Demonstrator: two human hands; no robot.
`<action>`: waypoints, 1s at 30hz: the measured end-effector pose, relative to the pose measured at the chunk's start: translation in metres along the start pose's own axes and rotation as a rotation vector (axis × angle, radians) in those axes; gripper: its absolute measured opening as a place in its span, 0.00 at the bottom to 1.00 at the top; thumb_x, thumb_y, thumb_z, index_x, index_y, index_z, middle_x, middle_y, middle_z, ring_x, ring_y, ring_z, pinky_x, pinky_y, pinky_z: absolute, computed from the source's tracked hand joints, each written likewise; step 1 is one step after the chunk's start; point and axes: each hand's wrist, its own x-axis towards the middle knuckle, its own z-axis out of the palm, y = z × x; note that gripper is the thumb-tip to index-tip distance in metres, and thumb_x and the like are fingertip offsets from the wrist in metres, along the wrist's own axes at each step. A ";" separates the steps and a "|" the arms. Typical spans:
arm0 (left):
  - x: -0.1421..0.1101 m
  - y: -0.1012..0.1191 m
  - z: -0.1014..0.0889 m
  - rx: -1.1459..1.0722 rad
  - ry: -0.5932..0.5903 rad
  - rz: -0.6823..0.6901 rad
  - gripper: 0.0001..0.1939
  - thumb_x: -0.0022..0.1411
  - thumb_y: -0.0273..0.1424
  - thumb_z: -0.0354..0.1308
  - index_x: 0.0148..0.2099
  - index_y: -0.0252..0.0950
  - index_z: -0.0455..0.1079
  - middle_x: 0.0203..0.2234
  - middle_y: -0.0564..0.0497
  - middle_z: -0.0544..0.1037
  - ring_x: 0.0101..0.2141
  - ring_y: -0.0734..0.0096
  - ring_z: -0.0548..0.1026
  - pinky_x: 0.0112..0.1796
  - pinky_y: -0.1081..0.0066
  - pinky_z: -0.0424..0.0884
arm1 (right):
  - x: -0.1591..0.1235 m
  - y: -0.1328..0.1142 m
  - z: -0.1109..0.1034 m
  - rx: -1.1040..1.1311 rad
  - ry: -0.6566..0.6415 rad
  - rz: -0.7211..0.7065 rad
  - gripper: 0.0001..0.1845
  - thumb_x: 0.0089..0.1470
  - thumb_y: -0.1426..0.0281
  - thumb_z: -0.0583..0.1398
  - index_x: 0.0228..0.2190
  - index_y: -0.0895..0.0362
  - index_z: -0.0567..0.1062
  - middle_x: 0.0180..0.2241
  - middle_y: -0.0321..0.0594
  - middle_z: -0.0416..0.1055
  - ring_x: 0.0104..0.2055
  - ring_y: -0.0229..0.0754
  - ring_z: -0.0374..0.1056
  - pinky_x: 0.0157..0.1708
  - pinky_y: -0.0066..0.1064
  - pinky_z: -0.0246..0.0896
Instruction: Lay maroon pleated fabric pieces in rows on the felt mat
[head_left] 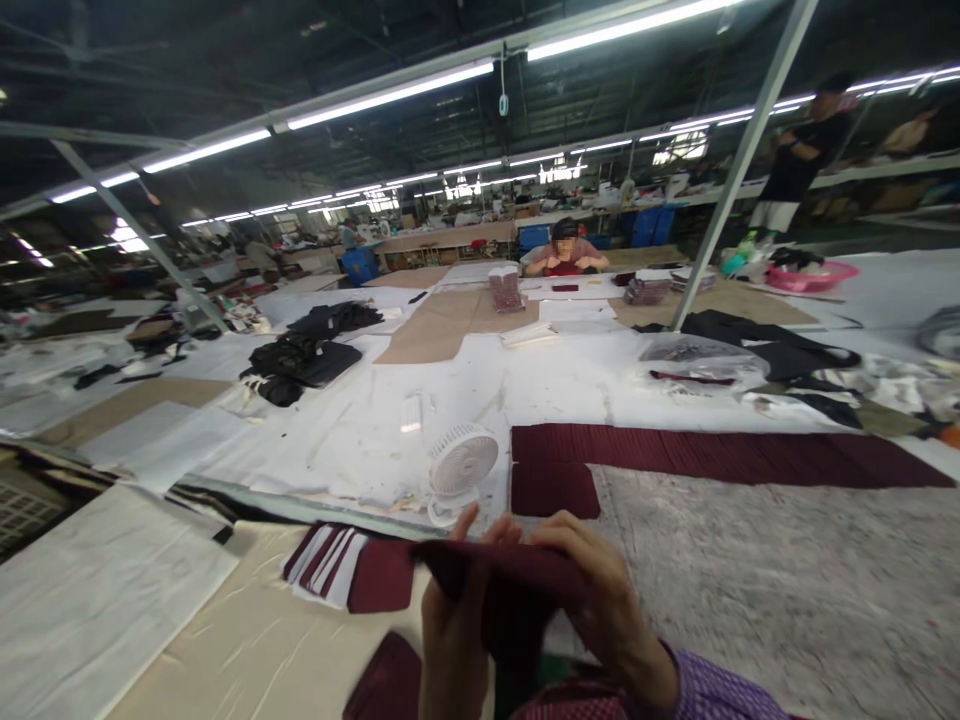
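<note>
Between both hands a maroon fabric piece [517,570] is held up, its lower part hanging dark in shadow. My left hand [457,600] grips it from the left, partly hidden behind the cloth. Across its top right edge, my right hand [600,580] has its fingers curled over the cloth. To the left lies a fanned stack of maroon and white pieces [330,565], with a maroon panel [382,576] at its end. Beyond the hands, a single maroon piece [553,489] lies below a long overlapping row of maroon pieces [712,455]. Another maroon piece [386,680] is near my left forearm.
A small white fan [463,462] stands just past my hands. Dark garments [307,350] lie at the left, a plastic bag [697,365] at the right. A co-worker [566,250] sits across the table. Slanted metal posts [742,165] rise from the tabletop.
</note>
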 end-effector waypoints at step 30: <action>0.006 0.015 0.002 -0.258 -0.089 -0.402 0.13 0.48 0.31 0.66 0.38 0.31 0.75 0.33 0.44 0.81 0.35 0.59 0.78 0.39 0.65 0.73 | -0.002 -0.006 -0.011 0.075 -0.077 0.117 0.12 0.49 0.70 0.63 0.39 0.53 0.72 0.35 0.39 0.71 0.36 0.42 0.68 0.35 0.32 0.66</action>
